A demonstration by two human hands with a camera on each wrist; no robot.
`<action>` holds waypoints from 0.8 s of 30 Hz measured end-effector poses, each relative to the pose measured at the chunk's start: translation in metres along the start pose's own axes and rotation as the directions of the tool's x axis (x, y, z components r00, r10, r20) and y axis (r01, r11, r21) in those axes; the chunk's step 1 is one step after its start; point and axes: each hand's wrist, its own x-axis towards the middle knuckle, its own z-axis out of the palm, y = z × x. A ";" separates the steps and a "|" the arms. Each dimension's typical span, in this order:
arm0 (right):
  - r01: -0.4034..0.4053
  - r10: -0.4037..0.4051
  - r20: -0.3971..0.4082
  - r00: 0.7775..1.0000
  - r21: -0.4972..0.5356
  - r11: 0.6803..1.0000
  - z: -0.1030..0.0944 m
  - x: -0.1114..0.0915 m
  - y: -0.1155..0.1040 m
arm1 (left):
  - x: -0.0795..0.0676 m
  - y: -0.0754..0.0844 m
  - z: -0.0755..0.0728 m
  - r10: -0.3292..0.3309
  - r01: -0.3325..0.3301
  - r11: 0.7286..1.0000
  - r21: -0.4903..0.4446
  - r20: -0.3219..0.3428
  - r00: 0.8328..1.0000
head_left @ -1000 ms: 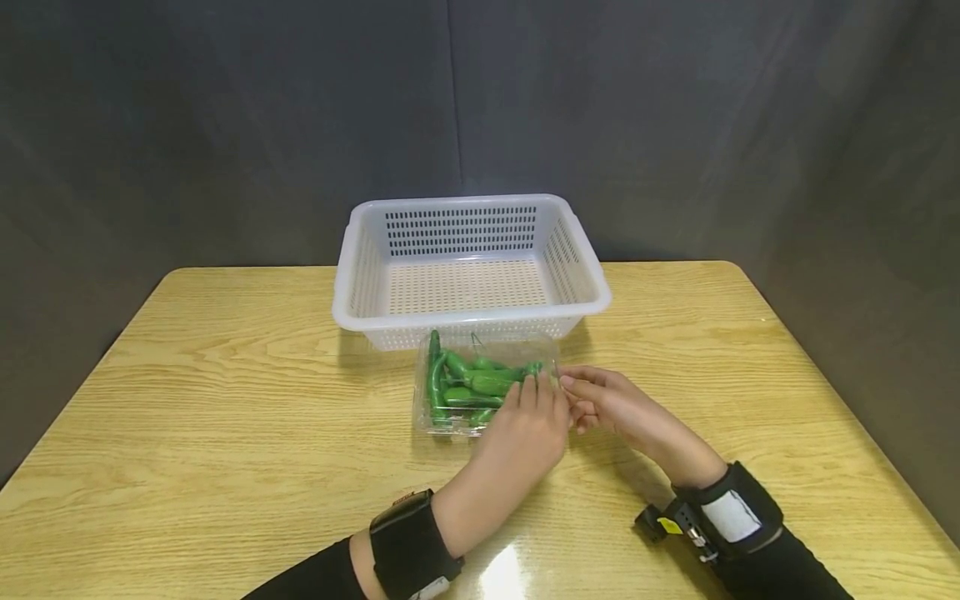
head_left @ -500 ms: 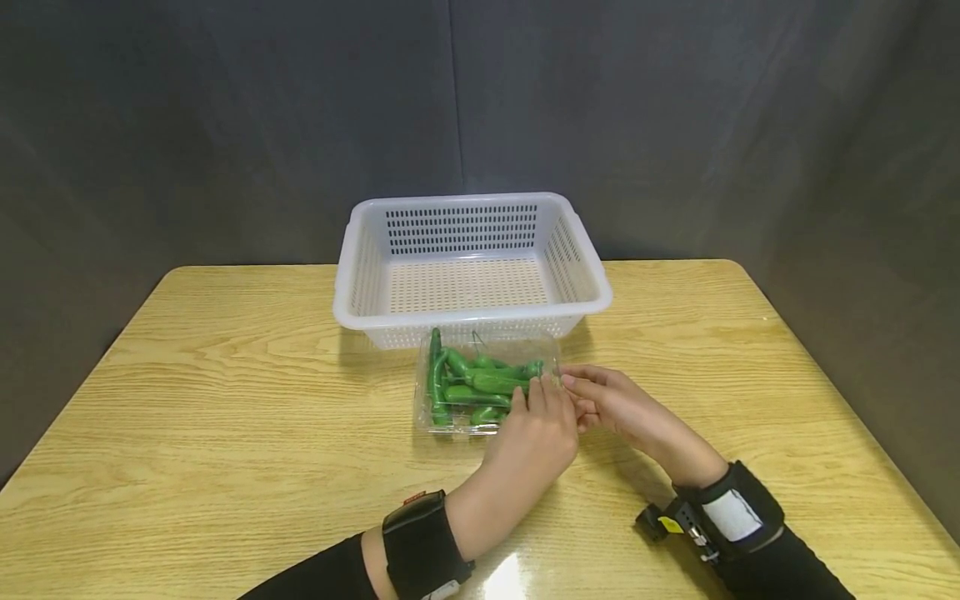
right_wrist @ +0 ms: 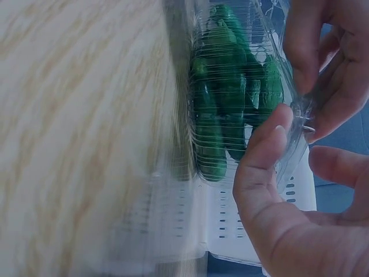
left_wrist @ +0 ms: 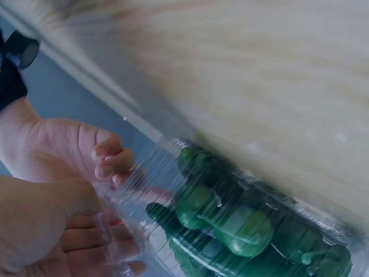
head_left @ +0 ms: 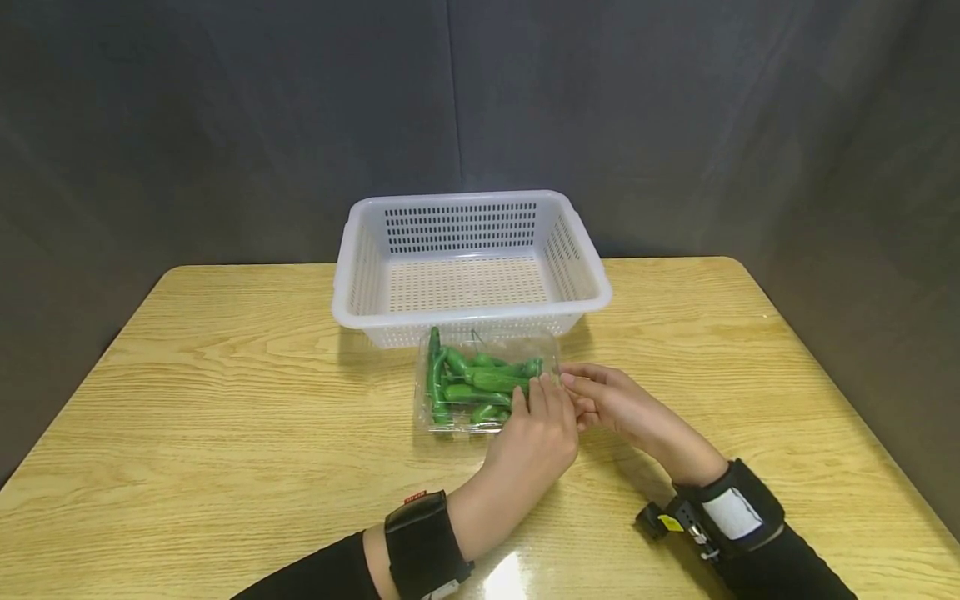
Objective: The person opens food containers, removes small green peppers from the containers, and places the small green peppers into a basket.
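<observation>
A clear plastic clamshell box (head_left: pixel 551 343) lies on the table, with several green chili peppers (head_left: pixel 491 380) showing through it. At its right end, my left hand (head_left: pixel 532 437) pinches the plastic edge between thumb and fingers, as the right wrist view shows up close. Beside it, my right hand (head_left: pixel 622 408) holds the same end, one digit pressed to the plastic (right_wrist: pixel 282 158) and the others curled near the rim. Both hands partly cover that end. The lid looks down over the peppers (left_wrist: pixel 245 231); whether its edge is parted cannot be told.
Directly behind the box stands a white perforated plastic basket (head_left: pixel 468 315) with nothing in it. The wooden table (head_left: pixel 225 417) reaches out on both sides, and a dark curtain (head_left: pixel 300 125) hangs behind it. Both wrists wear black straps (head_left: pixel 731 508).
My left hand has shifted slightly to the right along the box end, uncovering more of the peppers at the front. The right hand and the box have barely moved.
</observation>
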 end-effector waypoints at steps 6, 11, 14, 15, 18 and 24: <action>-0.001 0.001 0.003 1.000 0.004 1.000 0.000 0.000 -0.001 | -0.001 0.002 0.000 0.017 -0.017 1.000 0.019 0.024 1.000; -0.003 0.003 -0.002 1.000 0.010 1.000 0.000 0.000 -0.001 | -0.001 0.001 0.001 0.012 -0.012 1.000 0.006 0.021 1.000; -0.003 0.004 -0.009 1.000 0.012 1.000 0.001 0.001 -0.001 | -0.001 0.001 0.001 0.009 -0.009 1.000 0.005 0.010 1.000; -0.004 0.004 -0.012 1.000 0.010 1.000 0.001 0.001 -0.001 | -0.001 0.001 0.001 0.009 -0.009 1.000 0.006 0.007 1.000; -0.003 0.004 -0.021 1.000 0.015 1.000 0.001 0.001 -0.001 | 0.000 0.001 0.001 0.011 -0.011 1.000 0.008 0.004 1.000; -0.004 0.005 -0.033 0.999 0.017 1.000 0.002 0.001 0.000 | 0.001 0.002 0.001 0.017 -0.017 1.000 0.016 0.011 1.000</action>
